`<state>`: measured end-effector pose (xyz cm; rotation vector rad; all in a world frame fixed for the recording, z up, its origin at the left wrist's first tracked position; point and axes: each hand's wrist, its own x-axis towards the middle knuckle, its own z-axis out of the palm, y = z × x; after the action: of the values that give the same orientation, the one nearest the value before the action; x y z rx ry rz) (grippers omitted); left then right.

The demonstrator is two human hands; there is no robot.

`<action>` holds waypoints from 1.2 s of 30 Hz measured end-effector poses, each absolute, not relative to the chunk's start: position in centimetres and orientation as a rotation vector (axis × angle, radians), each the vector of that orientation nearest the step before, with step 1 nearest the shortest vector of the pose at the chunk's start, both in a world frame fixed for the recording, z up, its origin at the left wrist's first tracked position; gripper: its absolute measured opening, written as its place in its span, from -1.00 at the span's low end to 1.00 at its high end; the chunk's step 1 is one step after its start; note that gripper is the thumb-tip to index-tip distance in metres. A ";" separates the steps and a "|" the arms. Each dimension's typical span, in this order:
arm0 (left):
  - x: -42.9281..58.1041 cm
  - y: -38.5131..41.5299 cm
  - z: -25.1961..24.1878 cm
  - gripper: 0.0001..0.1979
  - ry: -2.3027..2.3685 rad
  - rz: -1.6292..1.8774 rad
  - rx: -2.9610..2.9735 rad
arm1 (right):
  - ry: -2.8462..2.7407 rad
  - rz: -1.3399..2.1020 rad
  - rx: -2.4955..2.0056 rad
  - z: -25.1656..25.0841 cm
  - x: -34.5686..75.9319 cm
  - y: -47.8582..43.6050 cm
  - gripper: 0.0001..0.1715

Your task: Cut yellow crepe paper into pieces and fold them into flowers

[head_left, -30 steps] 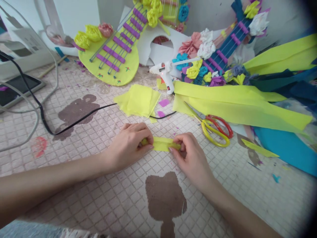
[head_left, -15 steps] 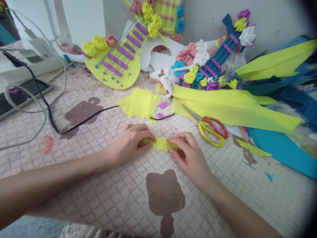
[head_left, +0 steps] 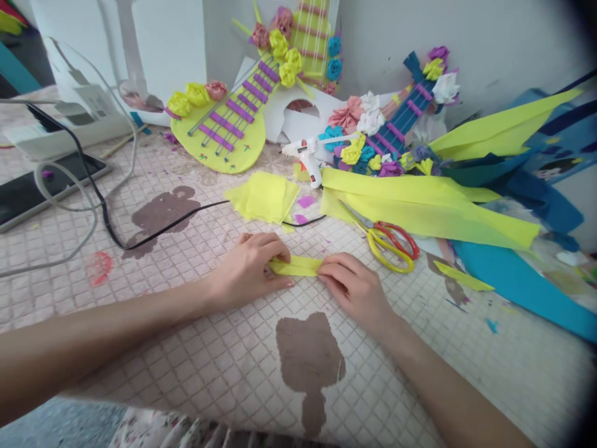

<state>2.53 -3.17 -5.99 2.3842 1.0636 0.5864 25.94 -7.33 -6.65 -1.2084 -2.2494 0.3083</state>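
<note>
A narrow folded strip of yellow crepe paper (head_left: 303, 266) stretches between my two hands just above the patterned tablecloth. My left hand (head_left: 254, 264) pinches its left end, with the thumb below and the fingers curled over. At the right end, my right hand (head_left: 354, 286) grips the strip between thumb and fingers. Beyond my hands lies a stack of yellow paper squares (head_left: 265, 196). Scissors (head_left: 389, 242) with one yellow and one red handle rest to the right, partly over long yellow paper strips (head_left: 429, 202).
A white glue gun (head_left: 308, 158) stands behind the squares. Farther back are a yellow guitar-shaped craft (head_left: 219, 137) and a blue one (head_left: 410, 118) with paper flowers. A black cable (head_left: 153, 233), a phone (head_left: 51, 183) and a power strip (head_left: 60, 134) lie left. Blue paper (head_left: 522, 280) lies right.
The strip looks narrower and has tilted slightly. My right hand's fingers have closed more tightly together at its end. The whole view has shifted a little.
</note>
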 end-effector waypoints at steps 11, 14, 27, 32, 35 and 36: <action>2.5 -2.1 -5.4 -0.90 1.067 0.564 2.295 | -1.981 0.669 -1.474 -5.7 25.2 -6.5 -0.90; 2.7 -1.8 -5.1 -0.91 1.081 0.580 2.250 | -1.969 0.685 -1.546 -5.6 25.1 -6.3 -0.91; 2.7 -0.9 -4.6 -0.88 1.146 0.396 2.290 | -1.969 0.666 -1.651 -5.7 25.2 -5.5 -0.94; 2.6 -0.9 -5.0 -0.92 1.157 0.414 2.275 | -1.970 0.614 -1.676 -5.9 25.1 -5.6 -0.94; 2.6 -1.0 -5.1 -0.94 1.209 0.412 2.271 | -1.974 0.560 -1.667 -6.0 25.0 -5.5 -0.94; 2.6 -1.0 -5.1 -0.94 1.231 0.405 2.272 | -1.984 0.542 -1.657 -6.0 25.0 -5.5 -0.93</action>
<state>2.58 -1.03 -5.12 2.2721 1.2306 0.4054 24.99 -5.52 -6.03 -1.6575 -1.9840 0.5422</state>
